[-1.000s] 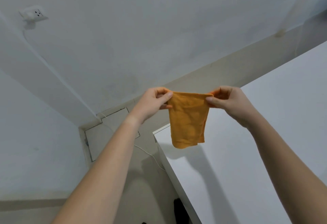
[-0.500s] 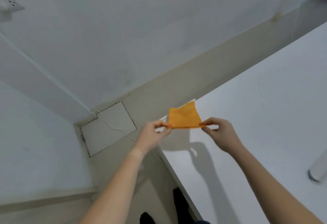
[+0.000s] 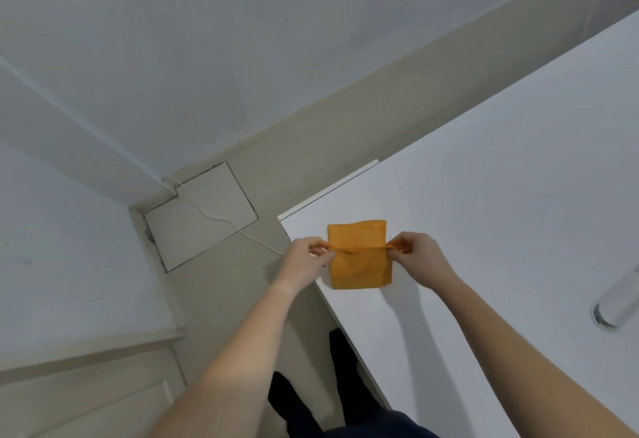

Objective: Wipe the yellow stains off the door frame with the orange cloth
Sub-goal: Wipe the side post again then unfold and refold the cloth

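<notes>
The orange cloth [image 3: 359,258] is held stretched between both hands in front of the white door [image 3: 501,202], close to that panel's near vertical edge. Left of the door, a beige floor [image 3: 221,285] runs to grey-white walls [image 3: 173,40]; a pale square floor panel [image 3: 200,216] lies there, crossed by a thin white cable [image 3: 221,218]. Left hand [image 3: 307,261] pinches the cloth's left edge, its grip narrow. The cloth is folded over along the line between the hands, with one flap above and a longer one hanging below. Right hand [image 3: 420,256] pinches the right edge likewise. Far right on the door, a blurred silvery handle [image 3: 617,301] is cut off by the frame. Below, dark trouser legs [image 3: 311,399] show partly.
</notes>
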Demonstrator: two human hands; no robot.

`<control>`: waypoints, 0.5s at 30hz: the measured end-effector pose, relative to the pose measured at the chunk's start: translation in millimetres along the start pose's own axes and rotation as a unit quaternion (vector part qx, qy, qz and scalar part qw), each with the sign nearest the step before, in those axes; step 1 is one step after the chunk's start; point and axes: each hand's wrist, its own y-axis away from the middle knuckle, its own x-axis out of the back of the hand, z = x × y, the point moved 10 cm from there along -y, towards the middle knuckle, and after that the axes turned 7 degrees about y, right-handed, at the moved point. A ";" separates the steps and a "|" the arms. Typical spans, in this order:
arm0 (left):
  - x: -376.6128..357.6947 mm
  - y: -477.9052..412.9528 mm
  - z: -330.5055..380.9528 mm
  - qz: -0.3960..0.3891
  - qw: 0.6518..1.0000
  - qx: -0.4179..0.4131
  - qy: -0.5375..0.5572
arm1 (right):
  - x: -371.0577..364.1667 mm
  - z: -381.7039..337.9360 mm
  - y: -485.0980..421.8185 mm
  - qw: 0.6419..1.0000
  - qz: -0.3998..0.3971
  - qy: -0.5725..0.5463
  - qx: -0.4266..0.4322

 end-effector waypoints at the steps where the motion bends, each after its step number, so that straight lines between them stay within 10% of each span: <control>1: 2.5 -9.6 8.3 0.012 1.000 -0.005 -0.002 | 3.2 -3.3 -10.6 1.000 0.012 0.008 -0.002; 15: -27.4 -25.1 -51.3 0.074 0.979 0.174 -0.073 | -63.6 -38.1 -84.6 0.980 -0.023 0.188 0.067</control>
